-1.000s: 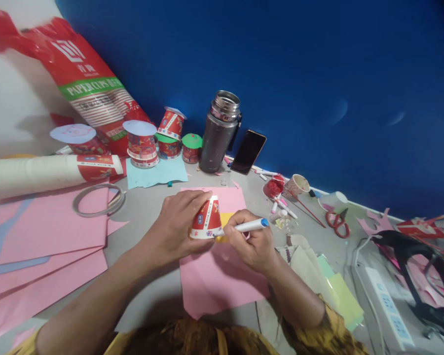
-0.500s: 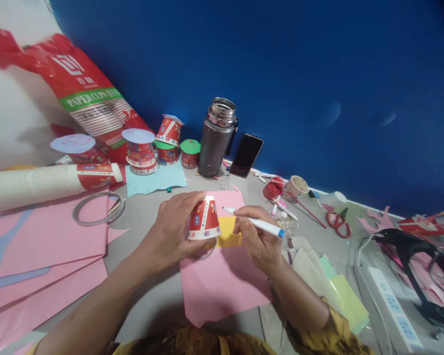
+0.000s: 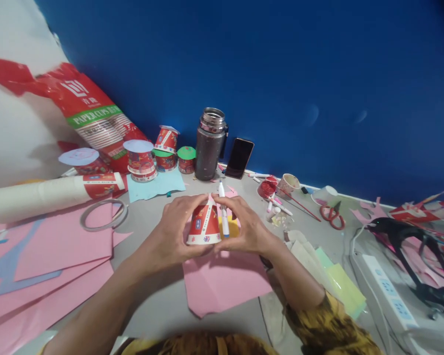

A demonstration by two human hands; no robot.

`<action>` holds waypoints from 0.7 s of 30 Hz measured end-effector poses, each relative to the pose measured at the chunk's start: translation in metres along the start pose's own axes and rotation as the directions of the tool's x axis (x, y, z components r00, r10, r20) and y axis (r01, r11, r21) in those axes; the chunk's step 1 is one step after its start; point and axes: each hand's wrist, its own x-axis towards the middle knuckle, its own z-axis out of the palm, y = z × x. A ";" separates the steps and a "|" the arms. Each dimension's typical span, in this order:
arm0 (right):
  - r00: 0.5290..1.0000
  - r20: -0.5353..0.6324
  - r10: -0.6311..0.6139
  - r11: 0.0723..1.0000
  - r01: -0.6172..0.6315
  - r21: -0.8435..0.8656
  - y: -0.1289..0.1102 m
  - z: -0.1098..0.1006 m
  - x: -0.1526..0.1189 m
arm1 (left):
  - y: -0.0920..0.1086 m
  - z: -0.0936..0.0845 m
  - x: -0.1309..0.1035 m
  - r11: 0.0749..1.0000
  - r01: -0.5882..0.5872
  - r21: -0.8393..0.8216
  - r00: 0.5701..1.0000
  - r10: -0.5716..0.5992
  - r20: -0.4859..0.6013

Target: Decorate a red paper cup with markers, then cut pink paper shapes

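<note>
Fingers and thumb of my left hand (image 3: 173, 229) are wrapped around the left side of a red and white paper cup (image 3: 204, 224), which is upside down with its wide rim low. My right hand (image 3: 246, 227) holds a white marker (image 3: 224, 212) upright by the cup's right side, its blue end low; its fingertips reach the cup's top and its thumb is near the rim. Below the hands lies pink paper (image 3: 225, 283), with a yellow piece (image 3: 230, 228) partly hidden behind the right hand.
Behind stand a dark thermos (image 3: 209, 148), a phone (image 3: 240, 158) and decorated cups (image 3: 140, 160). Left lie a tape roll (image 3: 86, 217), stacked cups (image 3: 40, 197) and pink sheets. Right are red scissors (image 3: 332, 215), a power strip (image 3: 390, 293) and a black tool (image 3: 414, 266).
My right hand has moved left to the cup, and the marker has swung from nearly level to upright. The view has shifted slightly.
</note>
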 end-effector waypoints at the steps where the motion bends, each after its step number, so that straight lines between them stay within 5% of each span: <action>1: 1.000 0.011 -0.005 1.000 0.005 0.002 0.000 0.001 0.000 | 0.002 -0.001 -0.001 1.000 -0.011 0.006 1.000 0.011 0.000; 6: 1.000 -0.006 0.009 0.999 -0.008 0.045 0.000 0.000 0.000 | 0.008 -0.007 -0.009 0.996 0.081 -0.032 0.997 -0.081 -0.009; 9: 0.999 -0.026 0.038 0.990 -0.034 0.134 0.000 -0.005 0.001 | 0.004 -0.008 -0.019 0.950 0.224 -0.218 0.975 -0.221 0.039; 13: 0.996 0.018 0.090 0.967 -0.092 0.237 0.000 -0.006 0.000 | -0.002 0.002 -0.030 0.704 0.321 -0.634 0.938 -0.331 0.107; 16: 0.994 0.055 0.097 0.958 -0.108 0.267 0.000 -0.003 -0.001 | -0.004 0.009 -0.032 0.564 0.351 -0.748 0.911 -0.391 0.133; 21: 0.992 0.084 0.095 0.955 -0.115 0.272 0.000 -0.003 0.000 | -0.003 0.013 -0.032 0.669 0.332 -0.665 0.911 -0.409 0.044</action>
